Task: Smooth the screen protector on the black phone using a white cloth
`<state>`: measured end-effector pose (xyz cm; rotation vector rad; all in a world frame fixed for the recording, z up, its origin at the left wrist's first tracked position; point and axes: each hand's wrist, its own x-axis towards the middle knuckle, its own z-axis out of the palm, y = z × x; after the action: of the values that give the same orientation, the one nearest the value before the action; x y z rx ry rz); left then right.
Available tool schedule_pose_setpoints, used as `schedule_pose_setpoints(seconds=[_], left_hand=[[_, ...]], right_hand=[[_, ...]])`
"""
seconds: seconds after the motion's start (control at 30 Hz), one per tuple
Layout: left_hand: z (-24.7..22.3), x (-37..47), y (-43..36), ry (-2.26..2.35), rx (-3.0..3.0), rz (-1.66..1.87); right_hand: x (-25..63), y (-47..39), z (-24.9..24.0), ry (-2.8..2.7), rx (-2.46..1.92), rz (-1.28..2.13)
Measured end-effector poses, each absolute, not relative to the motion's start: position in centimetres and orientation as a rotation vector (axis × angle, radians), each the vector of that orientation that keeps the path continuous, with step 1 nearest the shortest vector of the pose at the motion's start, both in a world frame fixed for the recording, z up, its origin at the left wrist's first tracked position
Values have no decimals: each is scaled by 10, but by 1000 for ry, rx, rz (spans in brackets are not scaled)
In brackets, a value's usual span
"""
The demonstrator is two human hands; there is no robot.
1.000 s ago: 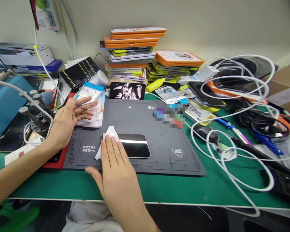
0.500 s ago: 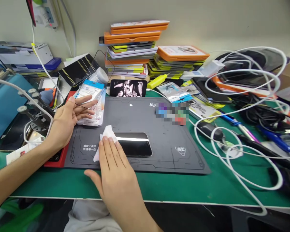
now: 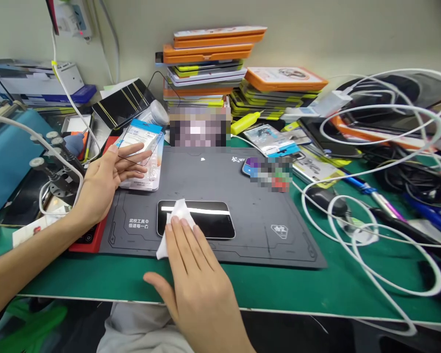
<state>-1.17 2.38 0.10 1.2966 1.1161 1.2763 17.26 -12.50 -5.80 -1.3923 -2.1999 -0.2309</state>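
Note:
A phone [image 3: 194,230] with a glossy black front and pale frame lies flat on the dark grey mat [image 3: 213,179]. My right hand [image 3: 204,279] rests with outstretched fingers on a white wipe [image 3: 180,211], pressing it against the phone's left part; the thumb is spread away. The wipe hangs over the phone's lower edge onto the mat. At the left, my left hand [image 3: 110,171] is raised, its fingers partly spread, and holds a clear, thin, dark-edged sheet [image 3: 152,142] that extends up and to the right.
Behind the mat are stacked orange and yellow boxes [image 3: 209,51]. A blue-topped packet [image 3: 143,137] lies beyond my left hand. Screwdrivers [image 3: 61,162] stand at the left. Coiled white cables [image 3: 353,245] and a dark mouse-like object [image 3: 325,198] occupy the right side.
My right hand and the wipe have moved right, from the phone's left end farther onto its surface. The left hand still holds the sheet. The view has shifted slightly.

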Motion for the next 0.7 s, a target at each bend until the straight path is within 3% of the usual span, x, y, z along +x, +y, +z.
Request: schedule_pose_setpoints(seconds=[0.7], left_hand=[[1, -12, 23, 1117, 1379, 1234]], right_hand=[[197, -99, -52, -2221, -1503, -266]])
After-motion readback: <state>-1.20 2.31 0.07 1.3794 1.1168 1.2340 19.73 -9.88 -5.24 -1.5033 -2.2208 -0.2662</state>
